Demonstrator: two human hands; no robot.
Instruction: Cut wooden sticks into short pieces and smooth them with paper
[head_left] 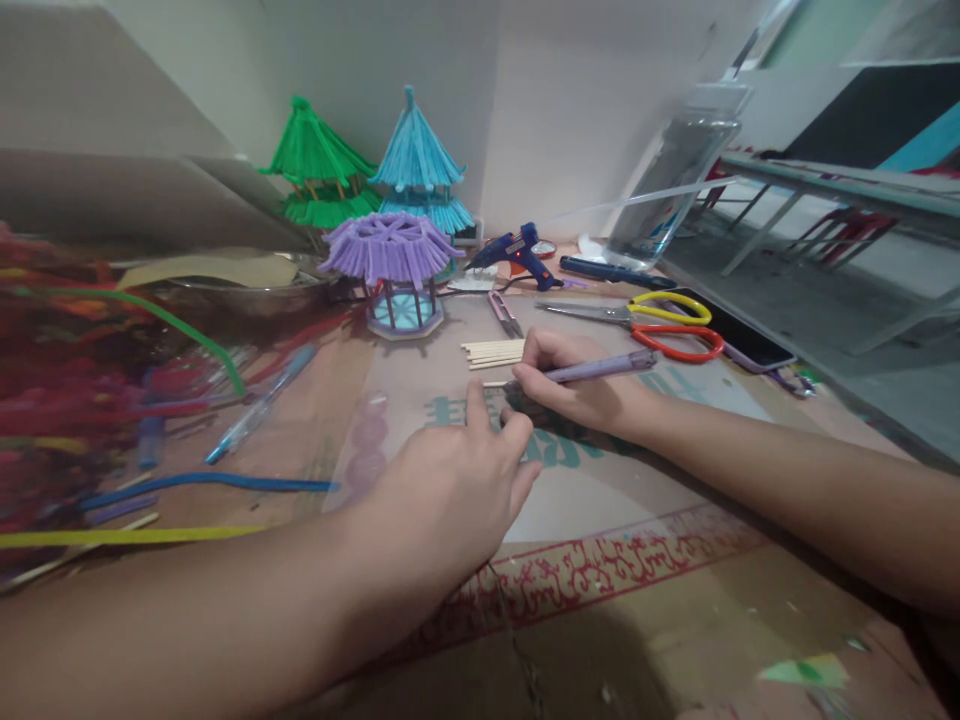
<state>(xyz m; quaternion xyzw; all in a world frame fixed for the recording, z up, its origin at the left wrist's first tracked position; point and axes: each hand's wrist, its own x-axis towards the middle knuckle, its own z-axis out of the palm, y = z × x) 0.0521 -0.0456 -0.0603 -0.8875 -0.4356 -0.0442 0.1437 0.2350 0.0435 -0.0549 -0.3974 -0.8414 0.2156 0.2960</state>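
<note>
My right hand (581, 385) is closed around a purple marker (604, 368), its tip end pointing left and down. Under its tip area lies a thin pale stick (495, 384) on the printed sheet (390, 400). My left hand (476, 460) rests on the sheet just in front of that stick, index finger stretched out to its left part, the other fingers loosely bent and apart. Several short pale sticks (491, 353) lie side by side just behind both hands. A small purple-roofed pavilion model (391, 262) stands beyond them to the left.
Green (315, 150) and blue (418, 150) roofed models stand at the back. A blue glue gun (521, 255), small snips (504, 314), scissors (634, 315) and a phone (735, 330) lie behind the right hand. Colourful strips and a blue pen (259, 405) cover the left side.
</note>
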